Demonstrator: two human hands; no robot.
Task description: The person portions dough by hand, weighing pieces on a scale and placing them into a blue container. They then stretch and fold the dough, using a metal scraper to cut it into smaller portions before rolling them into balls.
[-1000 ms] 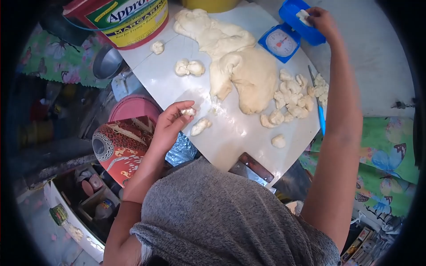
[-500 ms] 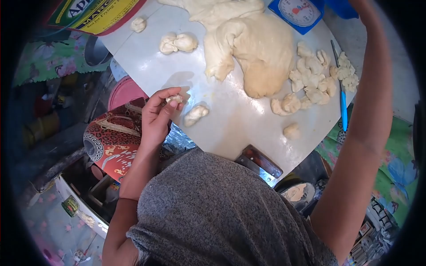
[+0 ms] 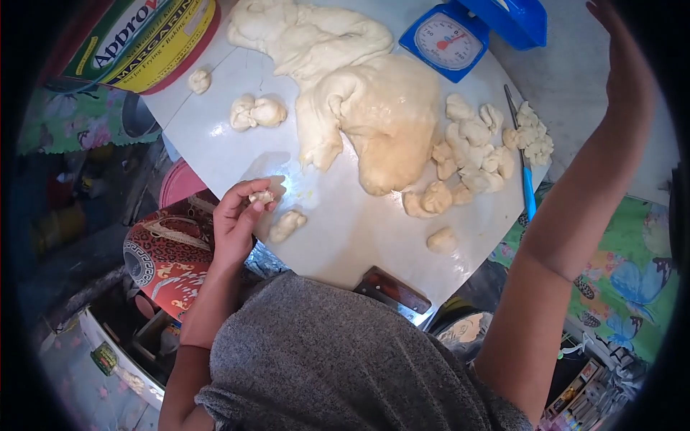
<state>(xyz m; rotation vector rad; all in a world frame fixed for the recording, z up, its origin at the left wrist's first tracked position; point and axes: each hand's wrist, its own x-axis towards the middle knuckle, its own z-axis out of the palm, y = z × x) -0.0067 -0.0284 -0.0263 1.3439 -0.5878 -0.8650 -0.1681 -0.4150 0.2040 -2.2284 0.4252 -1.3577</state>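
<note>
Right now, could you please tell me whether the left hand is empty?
Not empty: a small dough piece shows pinched in the grip of the left hand.

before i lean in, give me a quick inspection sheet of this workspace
surface: pale table, faint yellowish smears near the middle
job's things: big dough across the table; small pieces heaped to its right; scale with blue tray beside it
clutter: knife among the pieces, blue handle at table edge; dark-handled tool at near edge; margarine bucket far left
hands: left hand pinches a dough bit; right hand beyond the table, grip unclear
cables: nothing seen on the table
surroundings: butterfly cloth right, pink tub left
</note>
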